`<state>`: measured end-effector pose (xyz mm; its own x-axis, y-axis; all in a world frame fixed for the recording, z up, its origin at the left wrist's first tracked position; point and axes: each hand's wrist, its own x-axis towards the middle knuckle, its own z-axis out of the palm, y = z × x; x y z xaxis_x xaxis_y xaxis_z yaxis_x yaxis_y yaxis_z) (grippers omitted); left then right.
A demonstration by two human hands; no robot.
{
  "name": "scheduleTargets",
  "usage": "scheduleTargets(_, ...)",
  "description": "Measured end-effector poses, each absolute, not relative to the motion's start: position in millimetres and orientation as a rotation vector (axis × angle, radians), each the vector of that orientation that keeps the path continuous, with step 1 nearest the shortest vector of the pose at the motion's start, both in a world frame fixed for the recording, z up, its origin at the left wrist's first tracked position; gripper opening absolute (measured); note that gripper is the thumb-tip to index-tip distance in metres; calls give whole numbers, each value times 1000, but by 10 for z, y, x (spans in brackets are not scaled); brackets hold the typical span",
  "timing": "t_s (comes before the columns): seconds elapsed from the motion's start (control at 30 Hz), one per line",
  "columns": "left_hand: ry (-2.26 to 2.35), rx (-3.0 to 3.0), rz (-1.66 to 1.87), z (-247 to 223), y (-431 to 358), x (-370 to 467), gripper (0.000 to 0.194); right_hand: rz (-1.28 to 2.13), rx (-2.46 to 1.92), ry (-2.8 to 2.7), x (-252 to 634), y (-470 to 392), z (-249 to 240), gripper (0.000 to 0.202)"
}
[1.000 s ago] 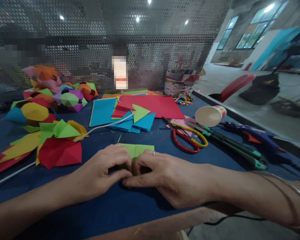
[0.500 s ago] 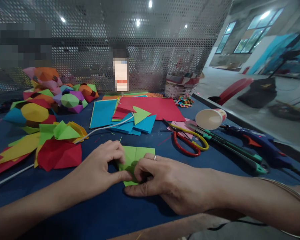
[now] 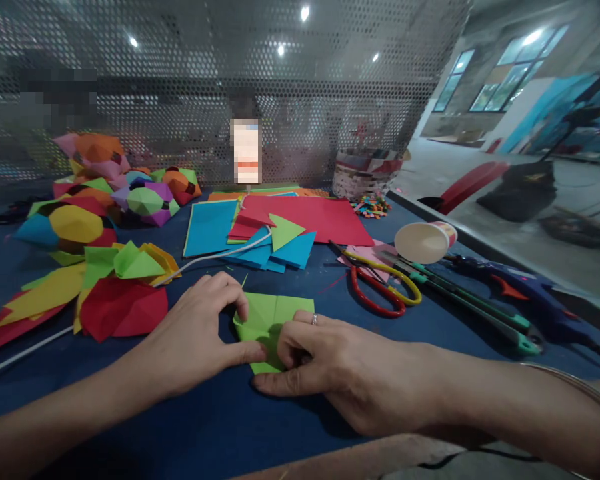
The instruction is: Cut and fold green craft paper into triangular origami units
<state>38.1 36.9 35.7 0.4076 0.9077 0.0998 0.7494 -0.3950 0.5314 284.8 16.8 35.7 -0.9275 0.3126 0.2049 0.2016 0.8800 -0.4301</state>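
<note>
The left hand [image 3: 203,323] has moved away from the right hand [image 3: 337,373], its grip spread wide, so more green paper [image 3: 267,317] shows under them on the bench [image 3: 180,420], but I can't tell if the right one pinches it.

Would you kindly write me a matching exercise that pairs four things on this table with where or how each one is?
1. Light green creased paper
2. Scissors with red and yellow handles
3. Round white paper cup
4. Whitish-and-red round basket

A. Tipped on its side
B. Beside a pile of tiny multicoloured pieces
C. Touched by the left hand and right hand
D. Partly over pink paper

Pairs: 1-C, 2-D, 3-A, 4-B
</note>
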Motion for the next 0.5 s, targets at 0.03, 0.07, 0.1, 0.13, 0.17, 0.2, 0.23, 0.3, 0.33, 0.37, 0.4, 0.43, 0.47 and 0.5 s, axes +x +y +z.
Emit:
scheduleTargets(0.03,1430,2257,530,360,378,376,41,592,-384,-2780,2849,168,359,45)
scheduleTargets(0.07,1441,2250,530,364,387,368,41,589,-378,-2777,2849,169,360,45)
scheduleTargets(0.1,1453,2242,533,367,396,358,40,588,-369,-2773,2849,171,359,46)
scheduleTargets(0.13,1463,2234,539,369,405,347,40,586,-361,-2770,2849,171,357,47)
scheduleTargets(0.17,1473,2226,547,371,414,335,40,587,-360,-2768,2850,172,355,47)
scheduleTargets(0.2,1482,2220,556,372,421,323,40,584,-364,-2767,2851,171,353,48)
scheduleTargets(0.23,1488,2218,564,374,428,313,41,579,-375,-2771,2852,171,350,49)
scheduleTargets(0.3,1484,2225,573,378,442,295,41,572,-392,-2782,2854,169,346,50)
scheduleTargets(0.33,1478,2232,575,381,450,286,40,570,-397,-2789,2855,168,345,50)
scheduleTargets(0.37,1470,2240,576,385,459,277,39,567,-396,-2794,2854,167,343,50)
scheduleTargets(0.4,1461,2247,576,390,471,265,38,563,-395,-2798,2853,167,343,51)
scheduleTargets(0.43,1455,2253,575,395,485,252,37,561,-392,-2800,2851,167,343,52)
scheduleTargets(0.47,1452,2258,572,399,501,236,35,555,-391,-2800,2849,168,344,53)
scheduleTargets(0.5,1451,2262,567,403,518,219,34,551,-389,-2800,2847,169,346,54)
